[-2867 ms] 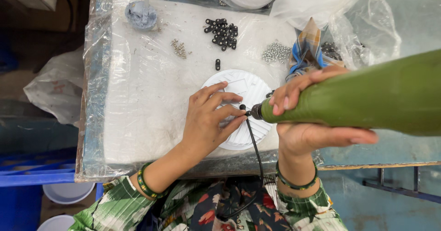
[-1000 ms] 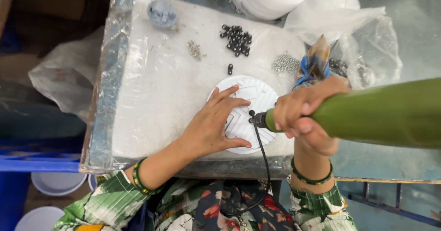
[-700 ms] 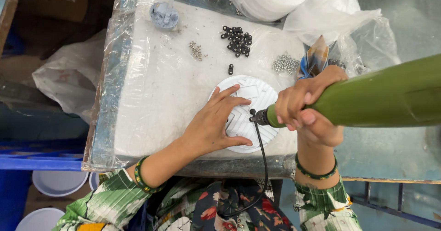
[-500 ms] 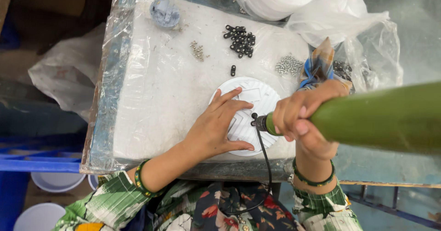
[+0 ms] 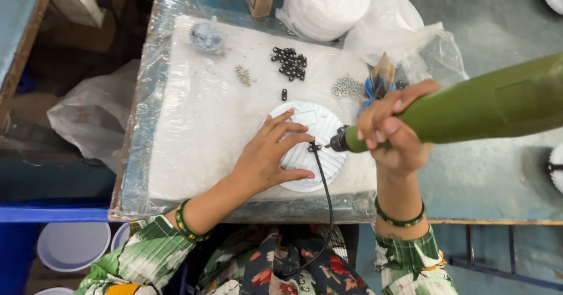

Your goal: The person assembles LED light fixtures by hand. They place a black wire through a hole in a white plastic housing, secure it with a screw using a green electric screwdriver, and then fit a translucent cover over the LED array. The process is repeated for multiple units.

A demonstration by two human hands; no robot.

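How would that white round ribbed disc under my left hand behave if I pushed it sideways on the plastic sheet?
The white ribbed disc lies flat, so it would probably slide rather than roll or tip. The plastic sheet beneath looks smooth, so it may slip easily; the left hand is pressed on it. It looks rigid, likely keeping its shape. The black cable attached at its middle might tug on it.

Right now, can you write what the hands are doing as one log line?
left hand: flat on white disc | right hand: grips green driver | driver tip: at disc centre | black cable: hangs off disc
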